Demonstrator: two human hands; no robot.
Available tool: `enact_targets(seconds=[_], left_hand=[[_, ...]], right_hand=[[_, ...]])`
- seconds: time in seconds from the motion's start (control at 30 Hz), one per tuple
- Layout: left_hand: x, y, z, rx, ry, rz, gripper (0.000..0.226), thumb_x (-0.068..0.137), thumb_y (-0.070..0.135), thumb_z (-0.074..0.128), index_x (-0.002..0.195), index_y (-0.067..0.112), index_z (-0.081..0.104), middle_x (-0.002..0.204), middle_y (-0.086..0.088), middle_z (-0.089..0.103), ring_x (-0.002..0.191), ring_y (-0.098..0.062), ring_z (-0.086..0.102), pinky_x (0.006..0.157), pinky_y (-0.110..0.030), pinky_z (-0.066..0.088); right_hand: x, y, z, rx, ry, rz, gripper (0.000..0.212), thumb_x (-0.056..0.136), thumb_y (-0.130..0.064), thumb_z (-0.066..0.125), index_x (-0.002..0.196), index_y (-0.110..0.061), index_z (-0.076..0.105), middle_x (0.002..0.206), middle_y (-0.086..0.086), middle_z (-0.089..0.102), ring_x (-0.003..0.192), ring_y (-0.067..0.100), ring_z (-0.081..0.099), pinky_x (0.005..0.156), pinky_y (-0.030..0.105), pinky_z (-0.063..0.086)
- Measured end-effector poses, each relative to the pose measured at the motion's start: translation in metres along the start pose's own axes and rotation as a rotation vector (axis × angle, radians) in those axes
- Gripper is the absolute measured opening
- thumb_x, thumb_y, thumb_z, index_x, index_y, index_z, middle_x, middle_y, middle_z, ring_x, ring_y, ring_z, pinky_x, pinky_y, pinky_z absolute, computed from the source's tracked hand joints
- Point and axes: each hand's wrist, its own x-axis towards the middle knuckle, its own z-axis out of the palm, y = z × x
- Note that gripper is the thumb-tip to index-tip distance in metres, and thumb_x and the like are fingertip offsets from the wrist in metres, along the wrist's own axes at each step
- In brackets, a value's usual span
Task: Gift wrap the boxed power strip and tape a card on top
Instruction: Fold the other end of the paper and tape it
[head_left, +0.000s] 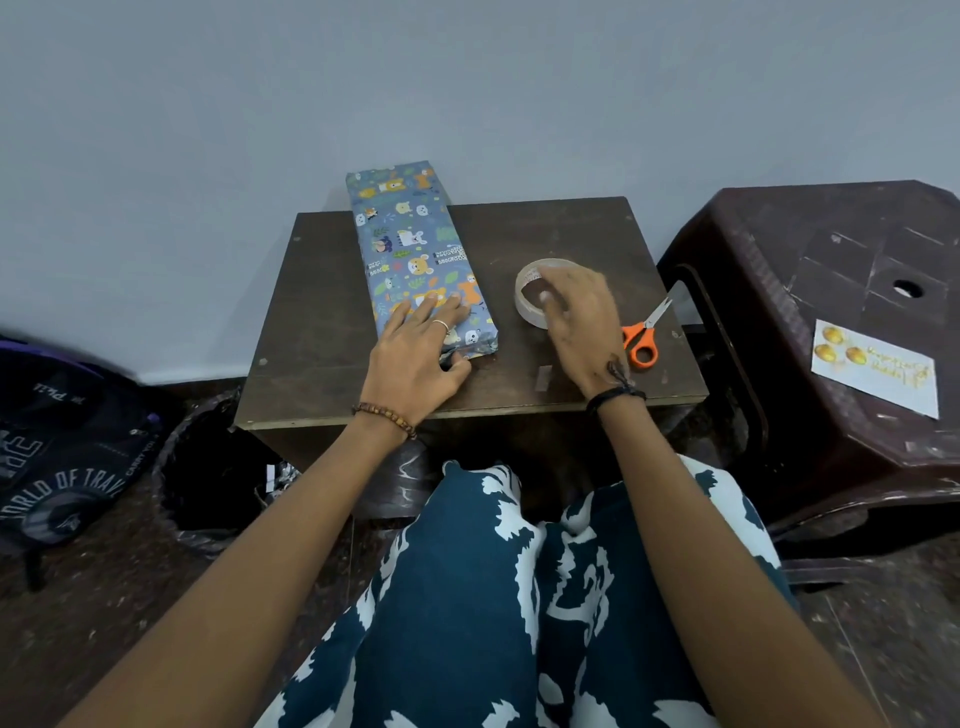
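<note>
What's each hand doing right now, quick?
Left hand: open, fingers flat, pressing on the wrapped box.
Right hand: fingers curled on the tape roll, gripping it on the table.

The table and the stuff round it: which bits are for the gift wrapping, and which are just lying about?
For the job:
- wrapped box, left hand resting flat on it
- tape roll, right hand at it
- cut tape strip
- scissors
- card on the stool

Lying about:
- backpack
- lined bin
</note>
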Motion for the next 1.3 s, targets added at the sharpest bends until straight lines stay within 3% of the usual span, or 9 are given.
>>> enact_targets(seconds=[0.07,0.13,0.3,0.43,0.6,0.8,0.93,1.1,1.3], left_hand=[[0.000,0.000,0.001,-0.014,0.026,0.004,0.051,0.084,0.020,0.058,0.134,0.018,0.048,0.144,0.000,0.043,0.138,-0.017,0.032,0.115,-0.025,0.007],[-0.001,0.000,0.002,-0.020,0.044,0.007,0.051,0.082,0.019,0.060,0.132,0.017,0.051,0.141,-0.002,0.047,0.136,-0.019,0.036,0.115,-0.027,0.011],[0.000,0.001,0.000,-0.012,0.028,0.002,0.051,0.084,0.020,0.059,0.134,0.017,0.048,0.143,-0.002,0.045,0.138,-0.018,0.034,0.116,-0.028,0.010],[0.000,0.001,-0.001,-0.017,0.020,-0.010,0.051,0.085,0.021,0.058,0.135,0.018,0.047,0.144,0.000,0.043,0.139,-0.016,0.032,0.116,-0.026,0.008],[0.000,0.001,0.000,-0.019,0.023,-0.008,0.052,0.085,0.021,0.058,0.135,0.018,0.047,0.143,-0.001,0.044,0.138,-0.016,0.032,0.115,-0.025,0.007],[-0.001,0.002,0.000,-0.032,0.044,-0.001,0.050,0.083,0.019,0.059,0.132,0.016,0.051,0.141,-0.003,0.047,0.136,-0.019,0.036,0.114,-0.026,0.010],[-0.001,0.002,0.001,-0.028,0.037,-0.012,0.050,0.083,0.020,0.059,0.133,0.016,0.050,0.141,-0.004,0.047,0.137,-0.019,0.035,0.115,-0.027,0.010],[-0.001,0.002,0.000,-0.039,0.045,-0.010,0.050,0.083,0.018,0.059,0.132,0.017,0.051,0.141,-0.002,0.047,0.137,-0.018,0.035,0.115,-0.027,0.010],[0.000,0.003,0.000,-0.037,0.037,-0.016,0.050,0.084,0.019,0.059,0.133,0.017,0.050,0.142,-0.002,0.046,0.137,-0.018,0.034,0.116,-0.028,0.010]], right_hand=[[0.003,0.007,-0.015,0.033,0.103,0.083,0.036,0.086,0.002,0.045,0.115,-0.006,0.064,0.115,0.009,0.065,0.115,0.026,0.050,0.093,0.015,0.029],[0.002,0.017,-0.028,-0.022,0.110,0.148,0.041,0.083,0.006,0.044,0.114,-0.009,0.066,0.112,0.007,0.066,0.115,0.025,0.050,0.085,0.011,0.029],[-0.007,0.029,-0.037,-0.112,-0.010,0.119,0.027,0.085,-0.008,0.061,0.110,-0.015,0.067,0.108,0.004,0.066,0.109,0.026,0.049,0.076,0.017,0.030],[-0.005,0.022,-0.025,-0.126,-0.090,0.031,0.027,0.078,-0.013,0.070,0.105,-0.015,0.069,0.104,0.005,0.065,0.104,0.027,0.049,0.082,0.033,0.041],[-0.001,0.007,-0.001,-0.229,-0.122,-0.116,0.027,0.077,-0.021,0.072,0.101,-0.012,0.068,0.100,0.006,0.065,0.103,0.030,0.052,0.081,0.037,0.039],[0.001,0.002,0.016,-0.294,0.087,-0.171,0.013,0.066,-0.001,0.074,0.075,-0.009,0.068,0.075,0.008,0.064,0.075,0.031,0.060,0.071,0.027,0.033],[-0.001,0.003,0.017,-0.301,0.118,-0.135,0.013,0.069,-0.001,0.071,0.071,-0.013,0.069,0.069,0.004,0.063,0.072,0.029,0.060,0.069,0.041,0.049],[-0.002,0.001,0.014,-0.377,0.107,-0.131,0.014,0.069,-0.005,0.073,0.069,-0.018,0.070,0.065,-0.002,0.065,0.069,0.024,0.059,0.067,0.029,0.028],[-0.002,-0.001,0.012,-0.412,0.109,-0.128,0.017,0.069,-0.004,0.075,0.068,-0.020,0.069,0.062,-0.004,0.065,0.067,0.022,0.060,0.064,0.027,0.022]])
